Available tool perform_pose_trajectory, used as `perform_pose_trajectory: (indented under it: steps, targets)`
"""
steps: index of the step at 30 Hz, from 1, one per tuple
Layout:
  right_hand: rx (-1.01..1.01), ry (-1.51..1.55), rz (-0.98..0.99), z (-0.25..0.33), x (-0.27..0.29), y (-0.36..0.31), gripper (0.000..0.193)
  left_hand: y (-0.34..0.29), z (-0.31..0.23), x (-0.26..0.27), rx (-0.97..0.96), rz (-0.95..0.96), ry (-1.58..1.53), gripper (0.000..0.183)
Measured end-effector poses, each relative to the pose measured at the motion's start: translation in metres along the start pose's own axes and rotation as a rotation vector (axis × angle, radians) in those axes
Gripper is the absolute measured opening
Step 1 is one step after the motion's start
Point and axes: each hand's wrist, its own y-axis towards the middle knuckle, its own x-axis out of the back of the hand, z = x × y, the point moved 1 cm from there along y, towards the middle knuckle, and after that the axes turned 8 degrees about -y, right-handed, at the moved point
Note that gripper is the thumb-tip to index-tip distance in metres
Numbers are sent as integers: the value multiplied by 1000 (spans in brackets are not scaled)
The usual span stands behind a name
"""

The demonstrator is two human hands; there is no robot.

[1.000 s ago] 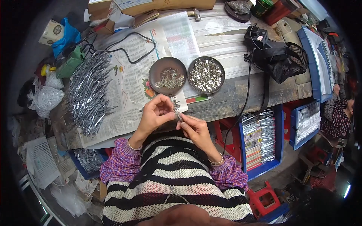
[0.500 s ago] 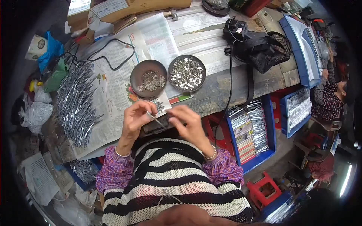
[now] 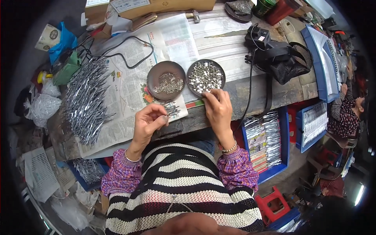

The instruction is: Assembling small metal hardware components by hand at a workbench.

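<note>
My left hand (image 3: 149,124) is closed in a pinch above the table's near edge, gripping a slim metal piece of which only a small part shows by the thumb. Just beyond it, several slim metal pieces (image 3: 172,109) lie on the newspaper. My right hand (image 3: 218,113) reaches to the near rim of a dark round dish (image 3: 225,80), fingertips pinched together there; whatever they hold is hidden. Small shiny metal discs (image 3: 205,77) fill that dish. To its left, another dark dish (image 3: 156,70) contains small wiry metal parts (image 3: 168,83).
A big pile of slim silver pieces (image 3: 84,103) covers the newspaper (image 3: 125,88) at left. A black mesh bag (image 3: 291,62) and its cable lie at right. Below the table's right side stands a blue tray (image 3: 285,137) of metal pieces. A hammer (image 3: 196,16) lies far back.
My right hand has left the left hand and moved right and away to the disc dish. My left hand stays pinched near the table edge. The whole view has shifted slightly.
</note>
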Motion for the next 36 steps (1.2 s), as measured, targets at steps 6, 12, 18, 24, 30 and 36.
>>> perform_pose_trajectory:
  steps: [6, 12, 18, 24, 30, 36]
  targets:
    - [-148, 277, 39, 6, 1, -4, 15, 3, 5, -5, -57, -30, 75, 14]
    - [-661, 1034, 308, 33, -7, -26, 7, 3, 7, -11, 10, 48, 69, 21]
    - [-768, 1261, 400, 50, -16, -38, 7, -1, 10, -14, 27, 84, 104, 22]
    - [-863, 1363, 397, 49, -21, -43, 12, 1, 15, -11, -209, 103, 336, 20]
    - [-919, 1389, 373, 49, -25, -46, 16, -1, 9, -20, -466, 53, 694, 24]
    - [-914, 1349, 312, 53, -25, -46, 15, -2, 13, -17, -537, 34, 823, 25]
